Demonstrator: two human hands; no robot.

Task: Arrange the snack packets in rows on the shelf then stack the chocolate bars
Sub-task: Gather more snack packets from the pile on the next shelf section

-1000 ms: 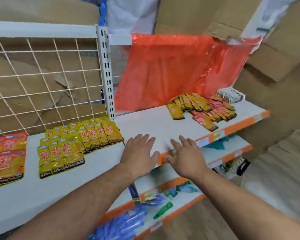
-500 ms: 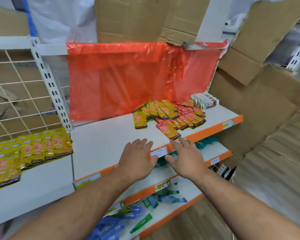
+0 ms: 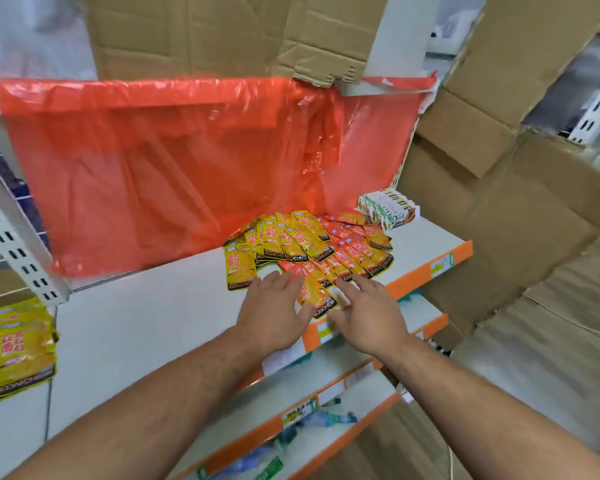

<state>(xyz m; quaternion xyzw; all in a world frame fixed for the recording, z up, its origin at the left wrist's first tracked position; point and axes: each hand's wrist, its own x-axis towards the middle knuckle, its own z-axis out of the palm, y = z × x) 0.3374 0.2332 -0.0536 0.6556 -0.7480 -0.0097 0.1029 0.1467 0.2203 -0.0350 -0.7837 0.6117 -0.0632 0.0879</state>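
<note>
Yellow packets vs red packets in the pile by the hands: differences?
Colour: yellow packets have yellow wrappers, red packets red-orange ones. Place: yellow packets fan across the pile's left and back; red packets spread right and forward toward the shelf edge. Shared: black bottom band, overlapping, not in tidy rows.

I see bare shelf (image 3: 146, 320) open left of the snack packet pile (image 3: 312, 249) | red plastic sheet (image 3: 174, 161) closes the back | chocolate bars (image 3: 388, 209) fill the right rear corner
</note>
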